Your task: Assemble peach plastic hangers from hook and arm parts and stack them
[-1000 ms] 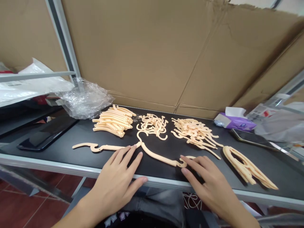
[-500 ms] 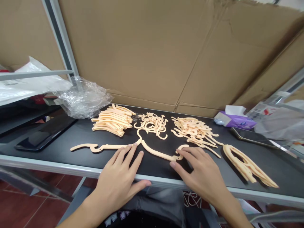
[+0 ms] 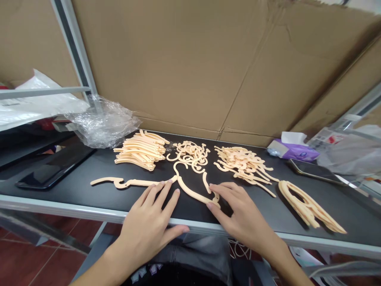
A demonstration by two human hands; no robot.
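A beige folding clothes hanger [image 3: 193, 194] lies spread on the black tabletop, its hook [image 3: 175, 168] toward the back. My left hand [image 3: 150, 220] rests flat with fingers apart, the fingertips on the hanger's left arm near the middle joint. On the left, the curved end piece [image 3: 102, 180] points outward. My right hand [image 3: 242, 210] has thumb and fingers closed around the right joint. From there the right end piece [image 3: 206, 182] sticks up toward the back, partly hidden by the fingers.
Behind the hanger lie piles of straight arms [image 3: 139, 151], hooks [image 3: 193, 153] and notched end pieces [image 3: 242, 161]. Folded hangers [image 3: 309, 206] are stacked at right. A tissue pack [image 3: 294, 150], phone [image 3: 315, 171], black tray-like object [image 3: 53, 165] and clear plastic wrap [image 3: 102, 123] lie around them.
My right hand has moved left, and the hanger's right end piece has swung from pointing right to pointing up and inward. My left hand has stayed in place.
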